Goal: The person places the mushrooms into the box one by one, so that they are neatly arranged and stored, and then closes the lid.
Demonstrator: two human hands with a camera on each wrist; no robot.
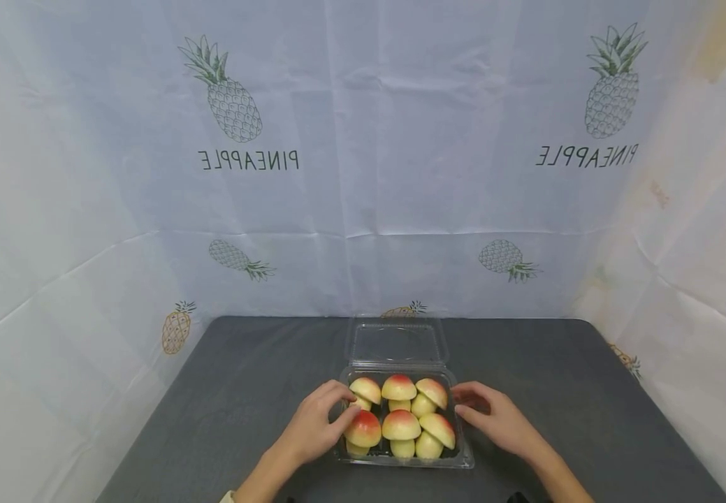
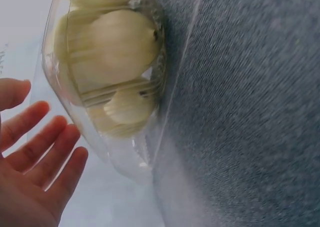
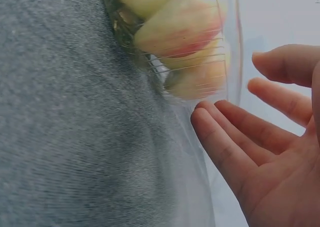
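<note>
A clear plastic clamshell box (image 1: 390,462) stands on the dark table, its lid (image 1: 397,344) swung up at the back. In it sit several mushroom-shaped pieces (image 1: 400,424) with red-and-yellow caps and pale yellow stems; some caps tilt. My left hand (image 1: 320,421) is at the box's left side, its fingertips near the rim and the left pieces. In the left wrist view its fingers (image 2: 60,147) are spread, holding nothing, beside the box wall. My right hand (image 1: 495,417) is at the right side; its fingers (image 3: 220,142) extend loosely close to the wall. Whether they touch it I cannot tell.
The dark grey table (image 1: 262,363) runs out to both sides of the box. A pale cloth (image 1: 400,195) printed with pineapples hangs behind it and along both sides.
</note>
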